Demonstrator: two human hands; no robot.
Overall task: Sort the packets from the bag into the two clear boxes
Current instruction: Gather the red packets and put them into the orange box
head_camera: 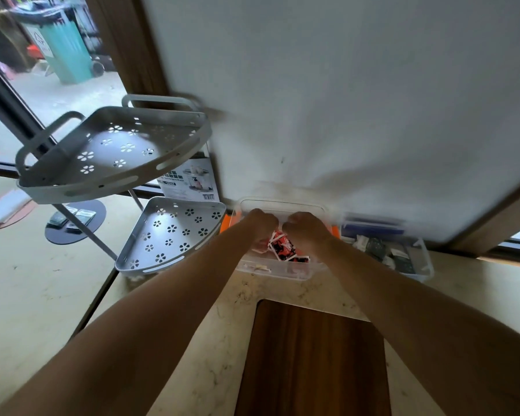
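Okay, I see left hand and right hand curled over red packets in clear box; can't tell grip.

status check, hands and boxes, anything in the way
Left hand and right hand both curled over the orange-clipped box, grip hidden. Red packets inside it. Dark packets in the blue-clipped box. Nothing blocking.
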